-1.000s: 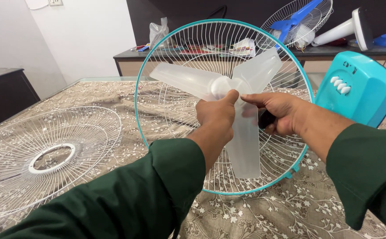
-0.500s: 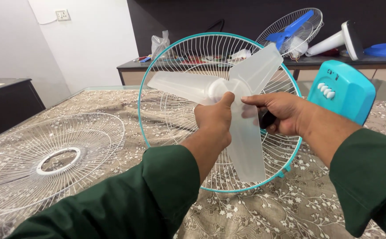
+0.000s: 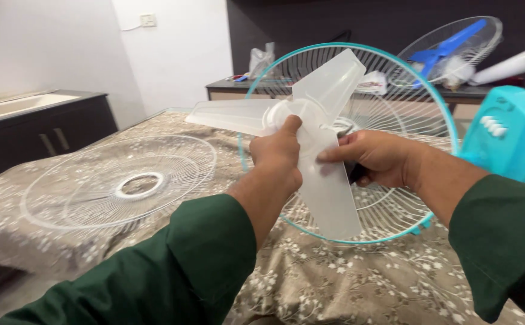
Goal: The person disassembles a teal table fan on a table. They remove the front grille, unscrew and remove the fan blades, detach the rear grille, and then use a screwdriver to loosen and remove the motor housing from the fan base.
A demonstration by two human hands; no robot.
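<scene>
A person in dark green sleeves holds a translucent white three-bladed fan blade (image 3: 310, 144) up in front of them, above a bench (image 3: 359, 283) covered with a brown floral cloth. The left hand (image 3: 277, 157) is closed around the blade's round hub, thumb pointing up against it. The right hand (image 3: 374, 157) grips from the other side, its fingers (image 3: 334, 151) curled in behind the lower blade and also wrapped around a dark object that is mostly hidden.

Just behind the blade stands a round wire fan guard with a teal rim (image 3: 395, 90), tilted upright on the bench. To its right is the teal fan body (image 3: 509, 141) with white buttons. A second white wire guard (image 3: 124, 180) lies flat on the cloth to the left, well apart from the hands. On a dark counter at the back sit another fan with blue blades (image 3: 449, 51) and a plastic bag (image 3: 261, 60).
</scene>
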